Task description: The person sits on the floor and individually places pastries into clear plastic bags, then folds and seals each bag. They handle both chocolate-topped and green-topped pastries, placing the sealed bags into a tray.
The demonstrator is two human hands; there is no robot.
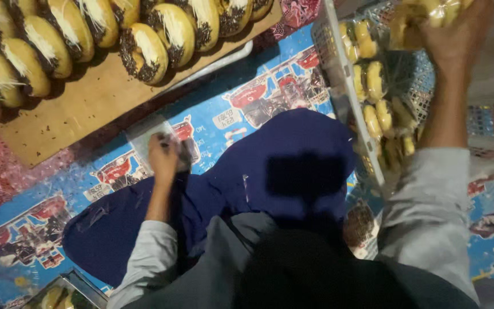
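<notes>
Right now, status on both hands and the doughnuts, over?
Left hand gripping a clear plastic bag on the mat. Right hand holding a wrapped doughnut above the white basket. Topped doughnuts wait on the board. Nothing blocking.

Topped doughnuts (144, 51) (on wooden board (81, 109)).

Two hands in view — the left hand (163, 154) and the right hand (457, 35), one on each side. One wooden board (87, 100) up top, and on it about a dozen topped doughnuts (144, 52), some cut off at the edge. One white crate (344, 80) at the right — at least six wrapped doughnuts (374, 80) inside, the rest too heaped to count. One clear bag (144, 136).
</notes>
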